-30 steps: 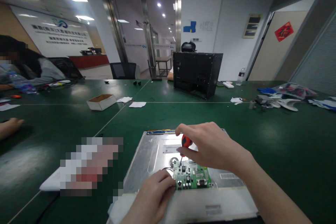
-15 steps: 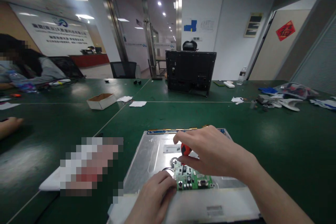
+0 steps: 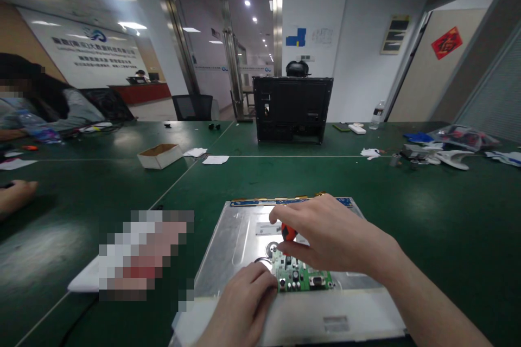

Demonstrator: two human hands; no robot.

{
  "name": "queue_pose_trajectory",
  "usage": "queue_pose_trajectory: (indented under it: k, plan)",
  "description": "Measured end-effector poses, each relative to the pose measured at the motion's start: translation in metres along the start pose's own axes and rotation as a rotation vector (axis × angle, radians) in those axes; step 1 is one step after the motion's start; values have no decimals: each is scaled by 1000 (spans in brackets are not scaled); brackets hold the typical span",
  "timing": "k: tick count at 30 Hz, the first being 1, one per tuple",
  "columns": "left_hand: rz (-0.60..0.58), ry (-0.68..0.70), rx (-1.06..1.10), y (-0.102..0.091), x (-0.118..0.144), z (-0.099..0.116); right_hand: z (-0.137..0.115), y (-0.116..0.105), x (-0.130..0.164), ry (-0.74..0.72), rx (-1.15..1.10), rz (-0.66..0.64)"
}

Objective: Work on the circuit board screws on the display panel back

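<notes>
A green circuit board (image 3: 302, 272) lies on the metal back of a flat display panel (image 3: 222, 249). My right hand (image 3: 325, 236) is closed around the red and black handle of a screwdriver (image 3: 288, 232), held upright above the board. The screwdriver's lower end is mostly hidden, so I cannot see exactly where its tip rests. My left hand (image 3: 248, 298) rests on the panel with curled fingers gripping the board's left edge; its fingertips are partly hidden. A thin blue board strip (image 3: 260, 203) runs along the panel's far edge.
A blurred flat item (image 3: 83, 276) lies left of the panel. Farther back stand an open box (image 3: 160, 157) and a black monitor housing (image 3: 293, 111). Loose parts and bags (image 3: 464, 139) sit at the far right. Another person's hand (image 3: 18, 195) is at the left edge.
The view has shifted slightly. Both hands keep nearly the same positions on the board and screwdriver; no other change shows.
</notes>
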State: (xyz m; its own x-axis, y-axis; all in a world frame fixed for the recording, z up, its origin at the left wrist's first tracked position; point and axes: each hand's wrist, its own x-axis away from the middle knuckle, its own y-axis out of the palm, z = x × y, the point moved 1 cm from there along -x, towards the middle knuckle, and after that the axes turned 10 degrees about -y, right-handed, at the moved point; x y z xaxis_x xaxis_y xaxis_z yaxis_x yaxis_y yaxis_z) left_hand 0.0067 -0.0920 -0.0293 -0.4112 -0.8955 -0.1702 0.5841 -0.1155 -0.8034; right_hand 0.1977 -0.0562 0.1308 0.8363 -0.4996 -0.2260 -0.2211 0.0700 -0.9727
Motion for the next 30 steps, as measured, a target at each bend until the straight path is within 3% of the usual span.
queue_pose_trajectory:
  k: [15,30]
  plan:
    - [58,50,-23,0,1,2,-2,1,-1,-5,-8,-22]
    - [43,22,-19,-2,0,1,-5,4,-2,-108,-94,-108]
